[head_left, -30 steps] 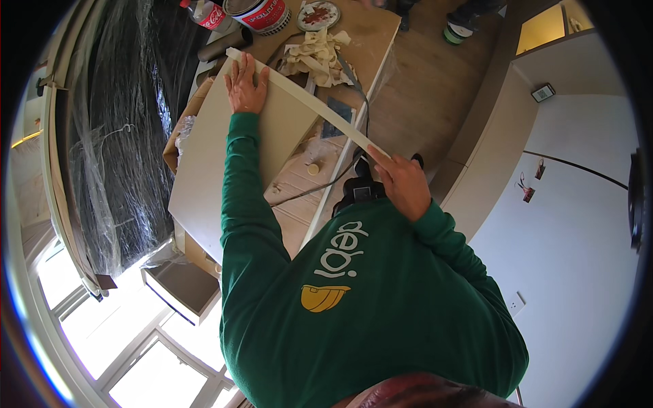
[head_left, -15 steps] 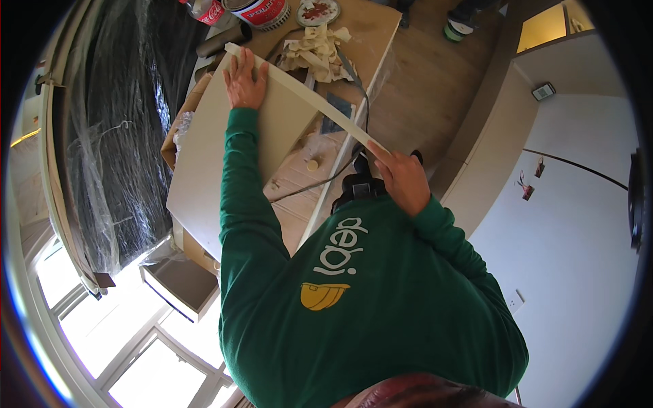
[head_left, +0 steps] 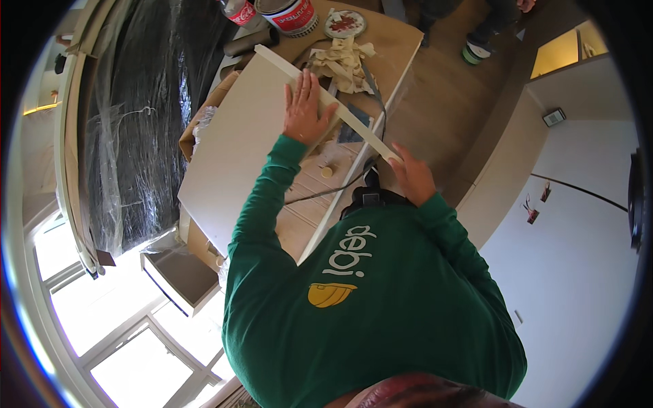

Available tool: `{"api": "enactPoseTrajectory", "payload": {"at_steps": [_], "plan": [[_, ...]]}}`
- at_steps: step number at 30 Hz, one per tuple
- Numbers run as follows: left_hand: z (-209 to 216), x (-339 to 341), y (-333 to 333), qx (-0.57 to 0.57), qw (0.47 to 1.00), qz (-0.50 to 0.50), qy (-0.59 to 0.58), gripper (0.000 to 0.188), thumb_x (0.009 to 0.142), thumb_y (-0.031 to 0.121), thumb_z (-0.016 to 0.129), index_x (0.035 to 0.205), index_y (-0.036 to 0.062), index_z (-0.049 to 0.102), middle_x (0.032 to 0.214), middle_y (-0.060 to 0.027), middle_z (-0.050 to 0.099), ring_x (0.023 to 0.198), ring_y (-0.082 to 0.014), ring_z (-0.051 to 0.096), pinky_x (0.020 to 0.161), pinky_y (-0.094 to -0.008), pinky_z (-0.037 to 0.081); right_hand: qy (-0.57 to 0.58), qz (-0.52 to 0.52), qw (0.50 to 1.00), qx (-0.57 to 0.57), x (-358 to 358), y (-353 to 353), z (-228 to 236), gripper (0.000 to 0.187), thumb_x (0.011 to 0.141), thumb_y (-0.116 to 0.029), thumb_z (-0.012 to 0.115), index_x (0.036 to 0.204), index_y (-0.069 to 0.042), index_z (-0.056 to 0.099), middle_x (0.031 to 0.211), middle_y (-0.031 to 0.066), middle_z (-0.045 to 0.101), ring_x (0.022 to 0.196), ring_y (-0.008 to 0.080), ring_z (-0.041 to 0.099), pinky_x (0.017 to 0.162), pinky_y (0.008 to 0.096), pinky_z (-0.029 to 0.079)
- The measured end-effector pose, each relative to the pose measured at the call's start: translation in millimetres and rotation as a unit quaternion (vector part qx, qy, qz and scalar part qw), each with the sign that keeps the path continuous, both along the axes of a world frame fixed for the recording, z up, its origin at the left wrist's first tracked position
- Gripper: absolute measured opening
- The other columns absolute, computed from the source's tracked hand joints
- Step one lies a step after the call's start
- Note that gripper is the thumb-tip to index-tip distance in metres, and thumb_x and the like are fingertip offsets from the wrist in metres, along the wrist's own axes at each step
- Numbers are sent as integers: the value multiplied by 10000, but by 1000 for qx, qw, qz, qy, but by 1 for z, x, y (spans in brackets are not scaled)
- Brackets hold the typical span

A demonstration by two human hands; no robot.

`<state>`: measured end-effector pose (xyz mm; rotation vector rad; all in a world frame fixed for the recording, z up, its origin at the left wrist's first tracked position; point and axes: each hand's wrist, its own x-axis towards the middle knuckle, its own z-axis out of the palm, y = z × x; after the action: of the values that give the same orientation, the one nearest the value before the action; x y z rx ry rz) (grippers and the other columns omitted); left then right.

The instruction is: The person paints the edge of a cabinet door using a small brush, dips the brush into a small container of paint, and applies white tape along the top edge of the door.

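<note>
One broad tabletop [head_left: 393, 32] carries it all, and across it, I see, lies a big panel [head_left: 235, 129], presumably laid flat so that pressing on it meets firm support. It is cream, smooth and plain, with straight sides. A long strip [head_left: 373, 139] lies along the panel's far edge and runs on past its right corner; narrow and flat, it nearly matches the panel's colour. The left hand [head_left: 305, 121] is spread over that edge, probably to keep strip and panel together. The right hand [head_left: 413, 178], off the panel's right side, has its fingertips at the strip's overhanging end, seemingly to steady it; whether the thumb pinches underneath I can't tell. Beyond the panel's far edge sits a crumpled pale heap [head_left: 347, 64]; just right of the panel, a small round disc [head_left: 327, 172].
</note>
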<state>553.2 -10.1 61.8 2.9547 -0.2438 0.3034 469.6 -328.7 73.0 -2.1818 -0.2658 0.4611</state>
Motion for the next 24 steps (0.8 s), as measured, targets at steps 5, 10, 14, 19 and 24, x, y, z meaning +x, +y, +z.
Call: {"api": "enactPoseTrajectory", "payload": {"at_steps": [5,10,14,19,24], "plan": [[-12,46,53,11,998,56,-12,992,910,692,497,1554,-18,242,1629,-213,224,1527,-310,197,1231,-518,107,-38,25,995,85,-3,2,-25,372,972,-270,601,1272,-53,565,1018,249,677,902,438,650,779,495,517],[-26,107,134,-11,992,125,-20,992,914,719,466,1550,-13,258,1617,-218,256,1522,-319,204,1223,-543,127,-66,44,992,96,6,7,-43,401,899,-107,652,1282,-41,551,1150,218,593,1016,401,617,866,447,510],[-26,117,126,-3,986,161,-44,968,926,710,454,1540,-17,276,1614,-222,259,1515,-336,215,1215,-566,134,-103,66,984,126,17,18,-47,487,831,-26,667,1300,-32,537,1171,224,581,1025,386,614,903,446,495],[-12,41,16,-1,999,25,-25,793,953,606,503,1512,55,386,1607,-203,286,1505,-367,229,1203,-607,120,-75,41,987,138,22,29,-53,522,828,-129,708,1313,-38,537,1040,195,632,938,361,635,826,432,511],[15,-26,-30,-89,995,-39,11,567,939,450,629,1414,148,560,1596,-164,331,1490,-404,246,1199,-607,125,27,-28,995,93,32,50,-31,433,880,-371,731,1172,-61,651,861,155,649,736,281,625,666,399,492]]}}
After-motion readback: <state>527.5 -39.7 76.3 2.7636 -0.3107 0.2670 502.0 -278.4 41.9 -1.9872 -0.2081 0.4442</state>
